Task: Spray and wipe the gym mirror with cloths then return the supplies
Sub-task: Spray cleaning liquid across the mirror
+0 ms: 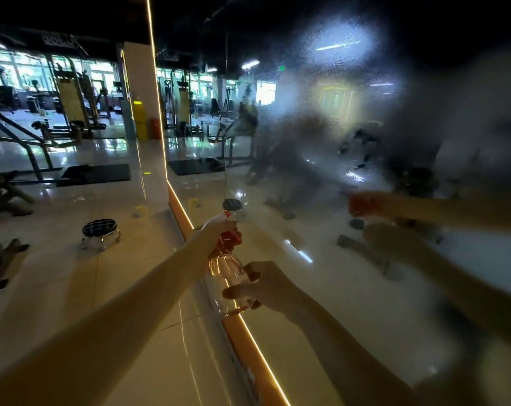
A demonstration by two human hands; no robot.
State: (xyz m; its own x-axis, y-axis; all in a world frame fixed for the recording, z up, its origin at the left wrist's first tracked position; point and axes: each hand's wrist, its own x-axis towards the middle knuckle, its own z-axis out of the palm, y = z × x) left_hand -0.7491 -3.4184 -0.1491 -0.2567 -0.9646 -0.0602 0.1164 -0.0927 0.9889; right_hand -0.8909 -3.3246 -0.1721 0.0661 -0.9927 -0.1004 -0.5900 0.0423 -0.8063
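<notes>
A clear spray bottle [229, 271] with a red trigger head is held close to the gym mirror [365, 142]. My left hand [216, 232] grips the red trigger head, nozzle pointing up towards the glass. My right hand [260, 285] holds the bottle's clear body from below. The right part of the mirror is covered with a misty film of spray; its left part shows a sharp reflection. Blurred reflections of both arms show in the fogged glass. No cloth is visible.
An orange lit strip [248, 338] runs along the mirror's lower edge. A small round black stool [99, 230] on castors stands on the glossy tiled floor to the left. Weight machines [69, 106] and black mats [93, 174] fill the far left.
</notes>
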